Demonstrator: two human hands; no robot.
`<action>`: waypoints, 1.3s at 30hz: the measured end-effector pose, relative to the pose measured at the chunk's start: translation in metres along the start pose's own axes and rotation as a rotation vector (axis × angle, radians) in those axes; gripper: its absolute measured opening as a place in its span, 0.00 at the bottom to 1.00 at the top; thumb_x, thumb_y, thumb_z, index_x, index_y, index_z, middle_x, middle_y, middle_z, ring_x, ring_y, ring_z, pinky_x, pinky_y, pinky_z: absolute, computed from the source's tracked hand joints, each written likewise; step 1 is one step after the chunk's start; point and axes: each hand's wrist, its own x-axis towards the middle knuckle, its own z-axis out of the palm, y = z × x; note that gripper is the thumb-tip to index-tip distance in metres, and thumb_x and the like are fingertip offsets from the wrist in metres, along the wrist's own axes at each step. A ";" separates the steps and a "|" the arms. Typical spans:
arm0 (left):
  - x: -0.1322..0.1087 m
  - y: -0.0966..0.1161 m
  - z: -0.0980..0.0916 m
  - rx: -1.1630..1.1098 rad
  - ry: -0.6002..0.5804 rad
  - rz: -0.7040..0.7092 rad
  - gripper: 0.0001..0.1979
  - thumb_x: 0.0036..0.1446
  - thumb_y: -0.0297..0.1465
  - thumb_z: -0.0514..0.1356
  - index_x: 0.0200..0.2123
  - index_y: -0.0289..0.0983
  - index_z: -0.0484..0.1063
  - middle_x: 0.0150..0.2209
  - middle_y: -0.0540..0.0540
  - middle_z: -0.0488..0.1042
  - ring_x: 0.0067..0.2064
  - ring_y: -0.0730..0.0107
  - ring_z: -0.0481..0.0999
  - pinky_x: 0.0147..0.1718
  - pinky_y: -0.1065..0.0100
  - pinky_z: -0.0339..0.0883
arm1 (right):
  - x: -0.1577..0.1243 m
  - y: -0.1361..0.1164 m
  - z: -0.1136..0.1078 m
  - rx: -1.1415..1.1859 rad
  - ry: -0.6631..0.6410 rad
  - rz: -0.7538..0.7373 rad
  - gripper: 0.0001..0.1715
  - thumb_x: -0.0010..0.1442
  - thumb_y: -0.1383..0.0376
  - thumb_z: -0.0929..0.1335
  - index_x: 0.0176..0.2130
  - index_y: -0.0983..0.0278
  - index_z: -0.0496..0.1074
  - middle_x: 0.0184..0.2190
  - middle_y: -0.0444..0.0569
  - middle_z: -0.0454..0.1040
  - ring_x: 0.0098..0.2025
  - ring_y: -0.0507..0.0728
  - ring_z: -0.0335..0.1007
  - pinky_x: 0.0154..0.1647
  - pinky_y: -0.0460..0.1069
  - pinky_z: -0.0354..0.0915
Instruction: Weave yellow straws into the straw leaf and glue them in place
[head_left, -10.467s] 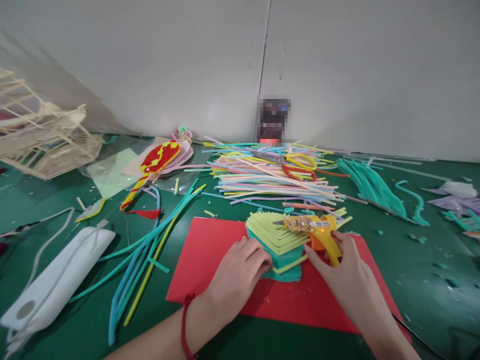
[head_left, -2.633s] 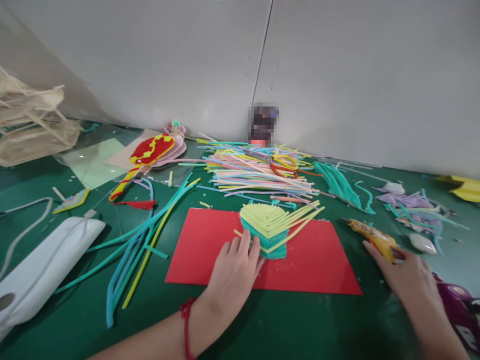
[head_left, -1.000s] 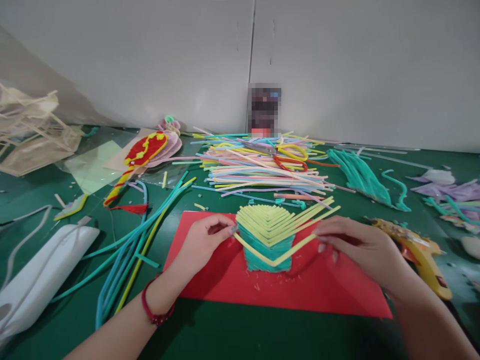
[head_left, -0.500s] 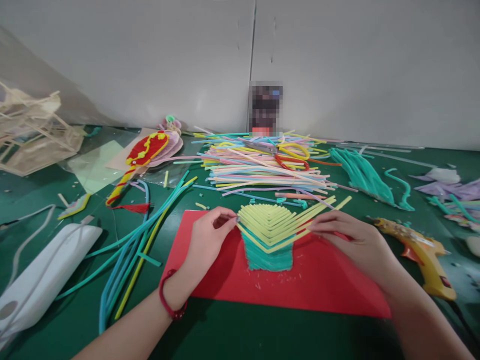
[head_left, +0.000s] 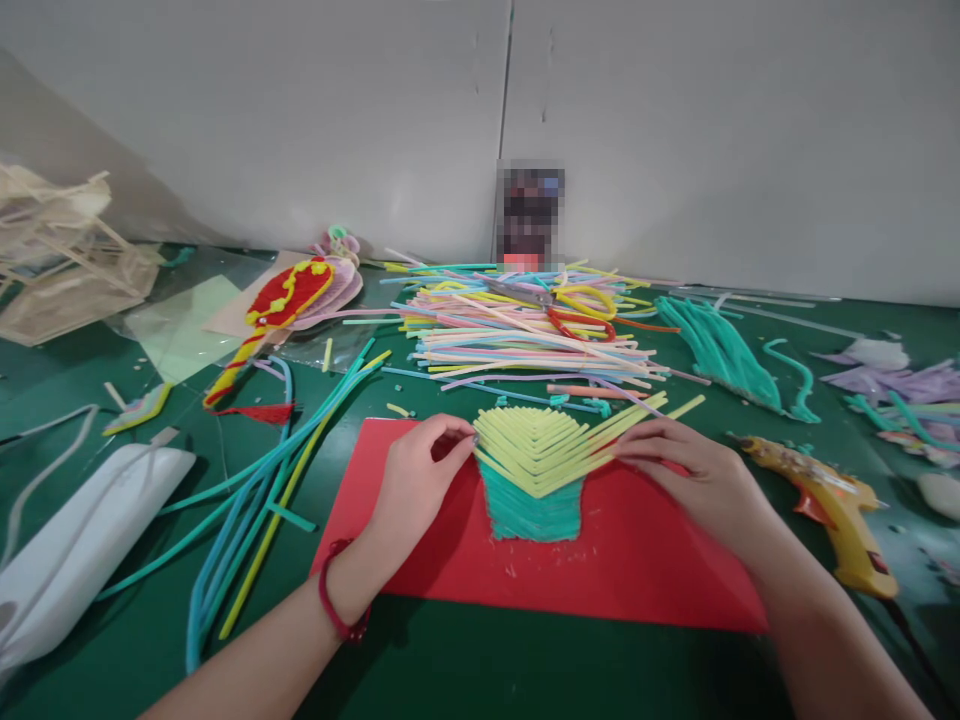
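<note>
A red card (head_left: 637,545) lies in front of me with a teal patch of pipe cleaners (head_left: 534,515) on its middle. Over the upper part of that patch, pale yellow pipe cleaners (head_left: 536,440) form nested V shapes, their longer ends sticking out to the upper right. My left hand (head_left: 424,465) pinches the left end of the lowest yellow pipe cleaner (head_left: 537,491). Closed on its right end is my right hand (head_left: 686,465), its fingertips partly hiding that end. The bent strip lies against the V above it.
Behind the card lies a heap of coloured pipe cleaners (head_left: 525,345) with scissors (head_left: 577,305) on top. A yellow glue gun (head_left: 832,510) rests at right. At left are loose pipe cleaners (head_left: 281,480), a white power strip (head_left: 97,540) and a red-and-yellow fan shape (head_left: 289,295).
Both hands have brought the lowest yellow V slightly upward, closing the teal gap beneath the other strips. The view has shifted a little.
</note>
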 end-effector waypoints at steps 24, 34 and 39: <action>-0.069 0.008 0.032 0.797 -0.210 0.660 0.33 0.63 0.51 0.48 0.66 0.42 0.54 0.67 0.36 0.54 0.65 0.48 0.56 0.57 0.48 0.57 | 0.002 0.002 0.003 -0.054 -0.024 -0.018 0.18 0.62 0.54 0.63 0.31 0.57 0.80 0.36 0.48 0.78 0.39 0.56 0.76 0.42 0.51 0.72; -0.069 0.011 0.032 0.823 -0.201 0.652 0.33 0.63 0.51 0.48 0.66 0.40 0.54 0.66 0.35 0.55 0.65 0.47 0.57 0.55 0.46 0.59 | 0.002 0.005 0.001 -0.072 -0.045 -0.040 0.19 0.63 0.54 0.63 0.32 0.57 0.80 0.38 0.49 0.76 0.42 0.56 0.75 0.43 0.51 0.72; -0.069 0.011 0.032 0.829 -0.186 0.663 0.33 0.63 0.50 0.49 0.65 0.40 0.55 0.66 0.34 0.56 0.65 0.47 0.58 0.55 0.45 0.59 | -0.005 -0.010 -0.021 -0.210 0.002 0.026 0.18 0.61 0.51 0.64 0.42 0.54 0.79 0.47 0.50 0.75 0.45 0.58 0.75 0.38 0.51 0.73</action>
